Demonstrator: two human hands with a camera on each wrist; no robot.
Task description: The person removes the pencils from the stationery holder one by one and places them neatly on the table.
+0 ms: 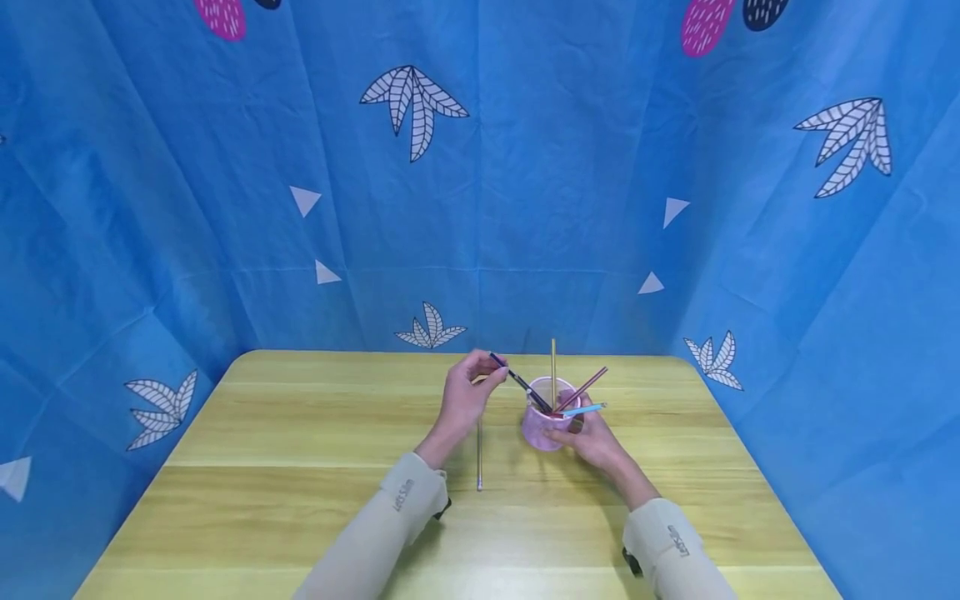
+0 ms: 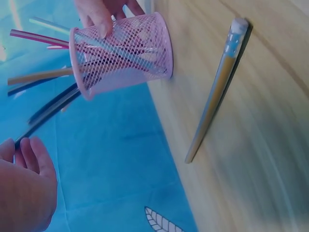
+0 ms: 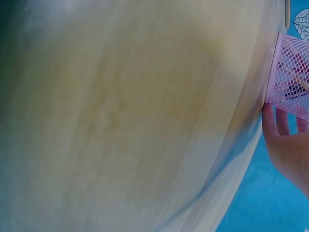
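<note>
A pink mesh pencil cup [image 1: 542, 435] stands on the table with several pencils leaning out of its mouth. My right hand [image 1: 596, 442] grips the cup's side, thumb at the front; in the right wrist view its fingers [image 3: 282, 121] reach the cup near its base. At the cup's left, my left hand [image 1: 465, 396] pinches the upper end of a dark pencil [image 1: 517, 379]. That pencil slants down to the cup's mouth; how deep its lower end sits is hard to tell. Beside it another dark pencil [image 2: 50, 104] leans out of the cup.
One loose pencil [image 1: 479, 454] with an eraser end lies on the wooden table [image 1: 300, 467], left of the cup. A yellow pencil [image 1: 553, 358], a dark red one [image 1: 592, 379] and a light blue one [image 1: 583, 410] stick out of the cup. Behind hangs a blue curtain [image 1: 525, 208].
</note>
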